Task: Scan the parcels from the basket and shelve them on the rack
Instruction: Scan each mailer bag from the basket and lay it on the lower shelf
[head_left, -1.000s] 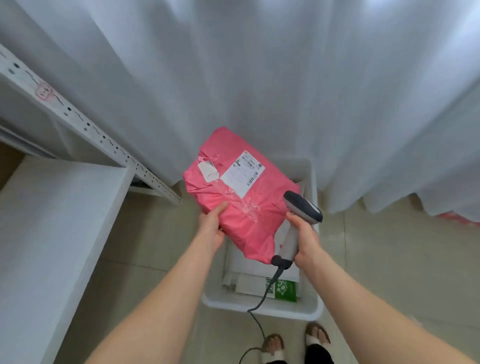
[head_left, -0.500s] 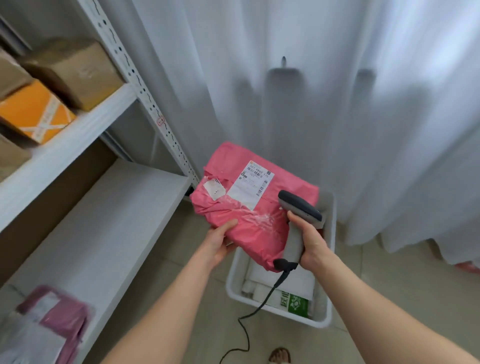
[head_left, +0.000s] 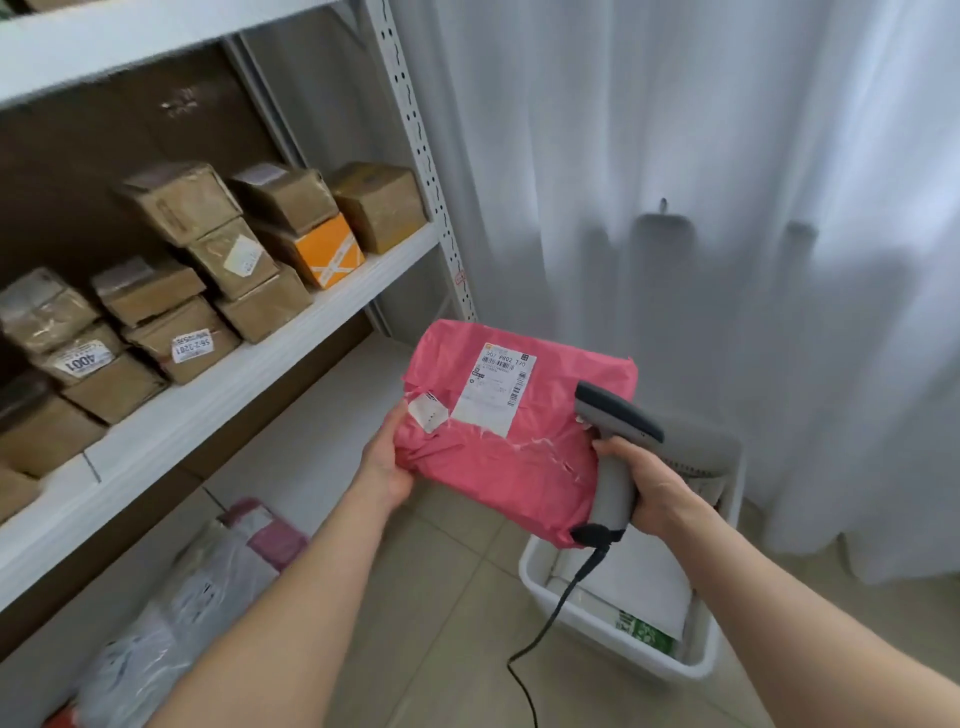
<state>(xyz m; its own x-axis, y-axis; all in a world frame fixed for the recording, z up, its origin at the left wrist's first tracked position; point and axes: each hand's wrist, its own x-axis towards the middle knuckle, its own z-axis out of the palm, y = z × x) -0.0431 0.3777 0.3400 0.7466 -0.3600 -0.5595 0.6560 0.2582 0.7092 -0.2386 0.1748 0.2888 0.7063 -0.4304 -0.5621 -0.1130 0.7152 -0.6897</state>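
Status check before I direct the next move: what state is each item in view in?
pink parcel: held up, label facing the camera, not yet shelved.
scanner: held beside the parcel's right edge, cord hanging to the floor.
basket: on the floor, parcels inside.
middle shelf: stacked with brown boxes.
bottom shelf: bagged parcels at its near end.

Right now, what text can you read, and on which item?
"4001": sticker on a brown box.
"S6-2-3281", roughly: sticker on the neighbouring box.
"507 P802 T70", roughly: shipping label on the pink parcel.
Finer print there: too small to read.
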